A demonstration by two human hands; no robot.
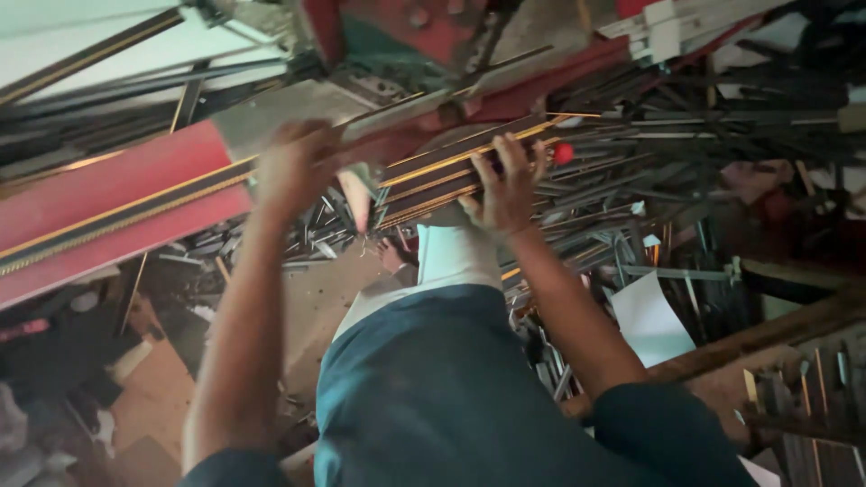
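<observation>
Both hands are gripping work on the red machine bed [108, 185], which I am taking as my landmark. I am counting two hands, one dark moulding strip with gold lines [451, 171], and one small red knob [563, 152].

Left hand [293, 167] is pressing down at the bed's right end, blurred, fingers curled over the bed edge; I cannot tell whether it is clamping anything. Right hand [505, 185] is sitting further right of the bed, fingers wrapped over the moulding strip from below, closed on it.

Moulding strip is running diagonally, rising to the right, starting just right of the bed and lying between the two hands. Red knob is sitting just beyond the right fingertips.

Open room is limited: a dense pile of dark offcut strips [667, 135] is crowding the area right of the bed, and debris is covering the floor [325, 298] below it.
</observation>
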